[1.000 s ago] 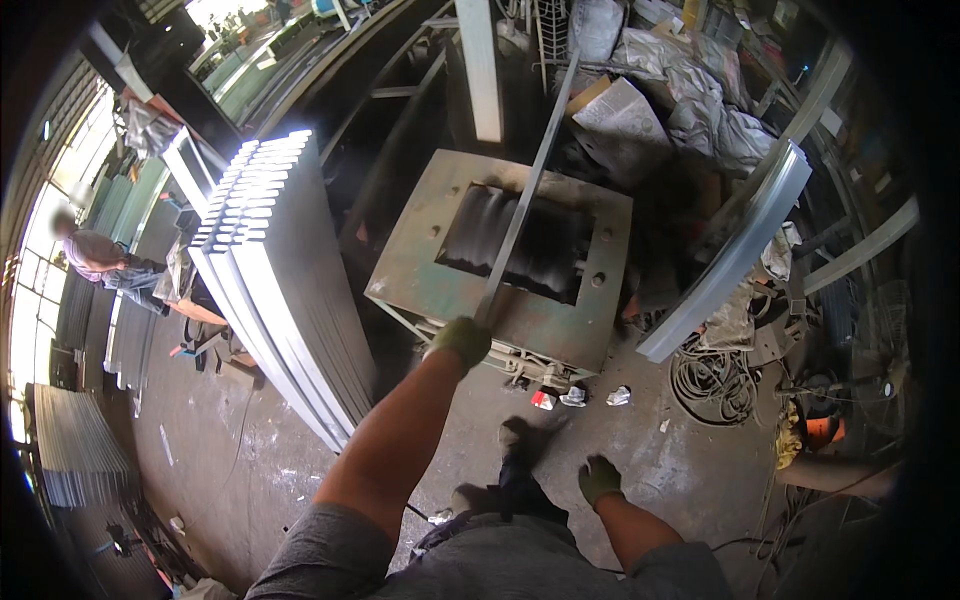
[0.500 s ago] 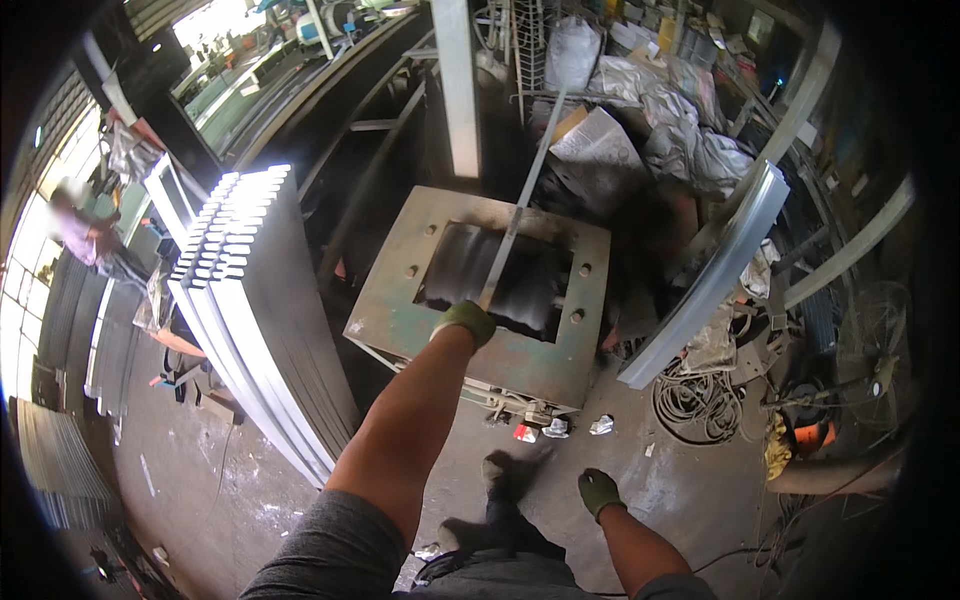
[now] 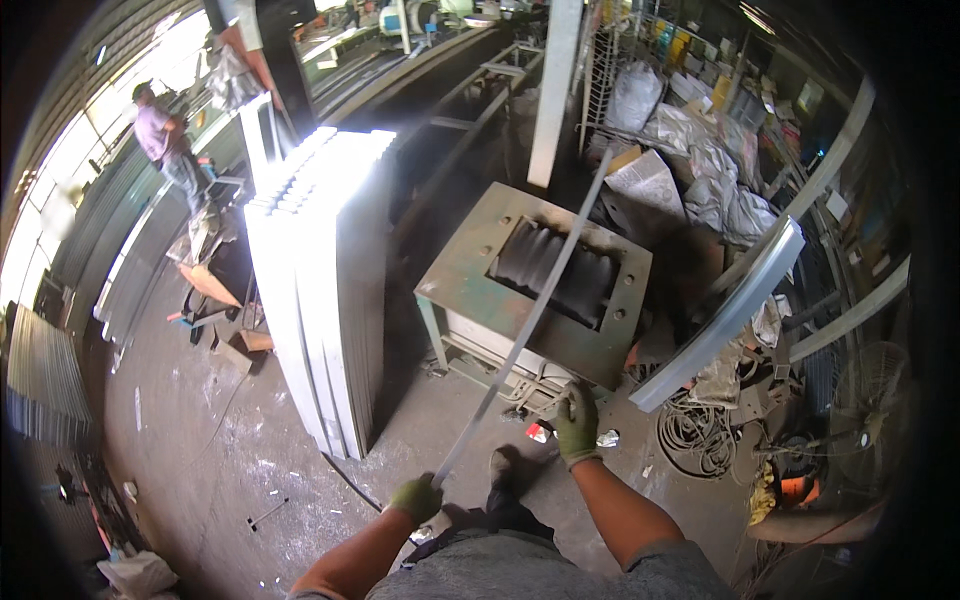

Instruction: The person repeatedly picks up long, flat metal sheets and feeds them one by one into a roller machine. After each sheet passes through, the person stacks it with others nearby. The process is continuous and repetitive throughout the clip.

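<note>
My left hand [image 3: 415,497], gloved, is closed around the near end of a long metal strip [image 3: 527,325]. The strip runs away from me and to the right, crossing above the green machine [image 3: 470,275] and its dark ribbed rolls [image 3: 530,258]; contact with the top cannot be confirmed. My right hand [image 3: 577,420], loosely open and apparently empty, is near the machine's near edge. A stack of bright metal profiles [image 3: 330,300] stands to the left. Step in hand, in my judgement: handling the strip across the machine. The next move calls for firm control of its far end.
</note>
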`<state>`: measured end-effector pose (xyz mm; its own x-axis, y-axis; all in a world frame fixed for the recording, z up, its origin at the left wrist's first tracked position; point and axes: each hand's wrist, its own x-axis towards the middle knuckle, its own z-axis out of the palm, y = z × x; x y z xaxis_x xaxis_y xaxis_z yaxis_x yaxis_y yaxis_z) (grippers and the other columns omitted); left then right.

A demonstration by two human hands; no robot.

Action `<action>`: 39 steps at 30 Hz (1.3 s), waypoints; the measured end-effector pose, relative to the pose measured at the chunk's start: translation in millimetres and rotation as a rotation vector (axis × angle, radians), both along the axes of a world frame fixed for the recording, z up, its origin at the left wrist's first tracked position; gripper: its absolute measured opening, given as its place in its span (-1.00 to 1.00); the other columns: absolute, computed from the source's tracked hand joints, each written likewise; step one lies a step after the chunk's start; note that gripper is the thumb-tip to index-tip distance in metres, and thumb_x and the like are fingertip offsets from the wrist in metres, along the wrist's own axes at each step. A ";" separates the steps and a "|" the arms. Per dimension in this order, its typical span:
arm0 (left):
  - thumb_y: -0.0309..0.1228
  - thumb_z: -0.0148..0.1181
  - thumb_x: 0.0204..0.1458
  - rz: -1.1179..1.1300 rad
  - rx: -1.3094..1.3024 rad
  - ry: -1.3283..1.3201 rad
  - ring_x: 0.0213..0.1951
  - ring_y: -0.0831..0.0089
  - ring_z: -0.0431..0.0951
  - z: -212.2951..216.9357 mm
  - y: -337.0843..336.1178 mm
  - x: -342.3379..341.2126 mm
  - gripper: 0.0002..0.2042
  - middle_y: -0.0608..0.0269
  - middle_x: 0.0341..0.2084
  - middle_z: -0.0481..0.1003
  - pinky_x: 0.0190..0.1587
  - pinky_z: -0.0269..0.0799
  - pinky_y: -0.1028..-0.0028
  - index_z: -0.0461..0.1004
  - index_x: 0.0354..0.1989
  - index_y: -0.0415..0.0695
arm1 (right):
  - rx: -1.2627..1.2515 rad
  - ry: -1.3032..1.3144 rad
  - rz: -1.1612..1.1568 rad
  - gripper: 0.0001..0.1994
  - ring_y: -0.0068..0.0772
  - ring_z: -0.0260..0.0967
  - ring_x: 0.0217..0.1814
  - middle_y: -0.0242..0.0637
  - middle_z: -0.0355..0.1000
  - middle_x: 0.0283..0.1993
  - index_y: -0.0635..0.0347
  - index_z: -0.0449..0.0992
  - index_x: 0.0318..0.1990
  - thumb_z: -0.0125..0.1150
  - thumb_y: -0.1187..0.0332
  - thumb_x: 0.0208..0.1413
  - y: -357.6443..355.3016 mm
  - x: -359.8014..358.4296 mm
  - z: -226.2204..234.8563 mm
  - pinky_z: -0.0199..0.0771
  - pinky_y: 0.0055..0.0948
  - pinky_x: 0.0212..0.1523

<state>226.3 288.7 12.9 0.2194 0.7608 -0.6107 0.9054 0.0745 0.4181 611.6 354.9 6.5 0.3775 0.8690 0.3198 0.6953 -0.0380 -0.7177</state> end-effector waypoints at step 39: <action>-0.12 0.55 0.15 0.416 -0.112 -0.446 -0.14 0.41 0.74 55.8 -9.1 -20.5 -0.48 0.11 -0.16 0.76 -0.05 0.64 0.27 0.64 0.17 -0.18 | 0.090 -0.592 0.192 -0.65 0.26 0.25 0.55 -0.01 0.47 0.38 0.26 0.63 0.09 0.16 0.19 0.37 240.3 -18.9 36.3 0.23 0.16 0.55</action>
<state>205.8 279.5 68.8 0.1706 0.7740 -0.6098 0.5310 0.4491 0.7186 592.7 595.2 42.8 -0.0465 0.8637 0.5018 0.9642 0.1701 -0.2036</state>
